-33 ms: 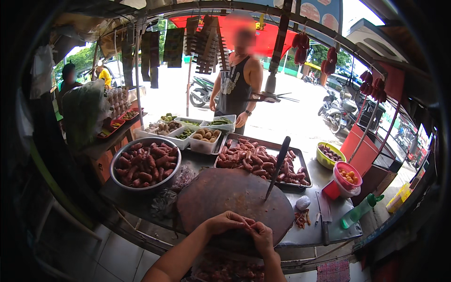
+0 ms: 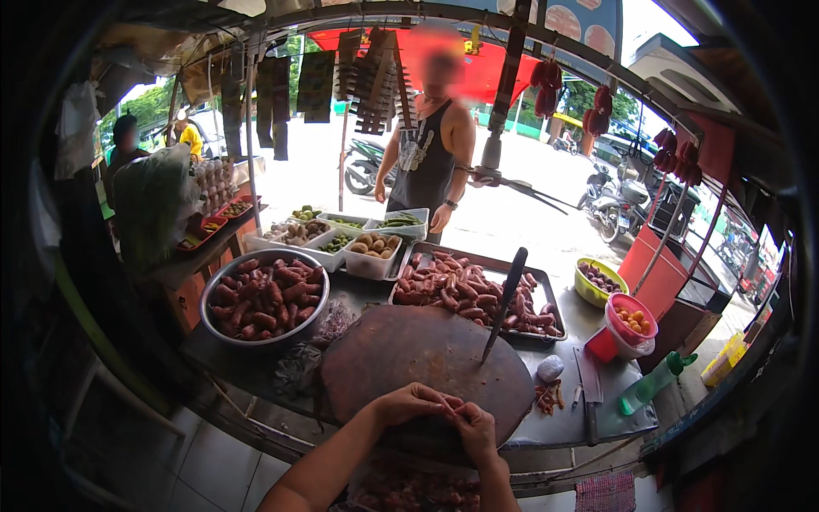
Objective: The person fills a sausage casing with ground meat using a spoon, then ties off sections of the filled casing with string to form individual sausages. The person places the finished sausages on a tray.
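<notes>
My left hand [image 2: 415, 404] and my right hand [image 2: 474, 429] meet over the near edge of a round wooden chopping board [image 2: 401, 350]. Fingers and thumbs of both are pinched together at the tips. A small pinkish piece may show between them, but it is too little to name. Below my wrists lies reddish chopped meat [image 2: 418, 492], partly hidden by my arms. A dark-handled knife [image 2: 505, 305] stands upright, its tip on the board. Short red sausages fill a metal basin [image 2: 205, 299] on the left and a metal tray [image 2: 559, 324] behind the board.
Plastic boxes of vegetables [image 2: 371, 256] stand at the back. On the right are a yellow bowl [image 2: 589, 293], a pink bowl [image 2: 652, 320], a cleaver [image 2: 589, 375] and a green bottle [image 2: 653, 384]. A person [image 2: 426, 162] stands across the table. Dark blades [image 2: 529, 189] hang from the pole.
The dark blades by the pole have turned to another angle. The person across the table has shifted slightly. My hands stay in the same place and pose.
</notes>
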`<state>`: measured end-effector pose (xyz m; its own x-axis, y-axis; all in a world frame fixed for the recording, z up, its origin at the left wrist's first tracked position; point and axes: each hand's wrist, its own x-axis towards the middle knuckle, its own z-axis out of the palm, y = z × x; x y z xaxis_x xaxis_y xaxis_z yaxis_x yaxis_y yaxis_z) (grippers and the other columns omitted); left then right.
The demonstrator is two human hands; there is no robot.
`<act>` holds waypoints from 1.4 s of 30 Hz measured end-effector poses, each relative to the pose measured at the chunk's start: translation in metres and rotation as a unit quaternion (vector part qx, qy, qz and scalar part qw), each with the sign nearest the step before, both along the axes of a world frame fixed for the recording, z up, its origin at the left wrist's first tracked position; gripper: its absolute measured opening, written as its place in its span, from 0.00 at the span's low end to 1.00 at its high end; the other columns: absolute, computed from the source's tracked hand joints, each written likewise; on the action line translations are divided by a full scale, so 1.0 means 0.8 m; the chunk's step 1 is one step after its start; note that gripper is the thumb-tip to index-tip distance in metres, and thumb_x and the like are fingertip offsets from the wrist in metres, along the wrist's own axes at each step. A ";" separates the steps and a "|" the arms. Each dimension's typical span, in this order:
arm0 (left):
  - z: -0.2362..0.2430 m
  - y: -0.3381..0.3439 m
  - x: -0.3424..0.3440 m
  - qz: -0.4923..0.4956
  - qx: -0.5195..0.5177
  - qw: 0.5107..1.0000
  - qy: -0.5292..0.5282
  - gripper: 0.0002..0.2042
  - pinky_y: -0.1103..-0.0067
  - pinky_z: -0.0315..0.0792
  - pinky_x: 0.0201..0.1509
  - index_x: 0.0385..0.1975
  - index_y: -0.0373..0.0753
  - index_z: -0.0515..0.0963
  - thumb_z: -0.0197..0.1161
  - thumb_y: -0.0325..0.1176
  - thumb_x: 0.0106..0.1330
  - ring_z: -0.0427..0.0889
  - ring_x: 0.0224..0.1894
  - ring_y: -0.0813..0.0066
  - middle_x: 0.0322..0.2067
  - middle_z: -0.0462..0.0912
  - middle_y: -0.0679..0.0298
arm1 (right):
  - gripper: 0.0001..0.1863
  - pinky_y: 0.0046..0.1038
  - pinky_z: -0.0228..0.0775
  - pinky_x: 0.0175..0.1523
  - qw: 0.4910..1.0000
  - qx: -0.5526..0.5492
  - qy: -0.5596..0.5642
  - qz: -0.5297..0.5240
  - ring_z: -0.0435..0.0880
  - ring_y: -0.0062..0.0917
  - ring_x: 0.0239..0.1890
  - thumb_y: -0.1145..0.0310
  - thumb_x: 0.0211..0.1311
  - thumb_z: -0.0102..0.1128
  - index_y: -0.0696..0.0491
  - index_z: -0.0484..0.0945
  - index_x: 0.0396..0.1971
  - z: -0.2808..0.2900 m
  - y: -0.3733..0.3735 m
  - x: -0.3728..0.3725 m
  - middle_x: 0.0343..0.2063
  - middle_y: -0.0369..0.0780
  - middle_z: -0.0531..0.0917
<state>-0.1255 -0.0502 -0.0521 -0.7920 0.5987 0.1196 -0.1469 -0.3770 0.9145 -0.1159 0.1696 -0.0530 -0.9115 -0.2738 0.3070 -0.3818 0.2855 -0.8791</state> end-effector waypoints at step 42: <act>0.009 0.001 0.000 0.053 -0.007 0.999 0.000 0.10 0.68 0.67 0.71 0.44 0.31 0.86 0.64 0.28 0.69 0.78 0.62 0.63 0.58 0.81 0.50 | 0.08 0.31 0.74 0.39 0.999 0.031 0.003 0.011 0.84 0.35 0.31 0.72 0.56 0.71 0.58 0.81 0.31 0.021 -0.003 0.001 0.28 0.45 0.84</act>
<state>-0.1255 -0.0491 -0.0445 -0.8507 0.5138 0.1111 -0.1074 -0.3768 0.9201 -0.1154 0.1669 -0.0359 -0.9029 -0.3127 0.2948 -0.3944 0.3306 -0.8574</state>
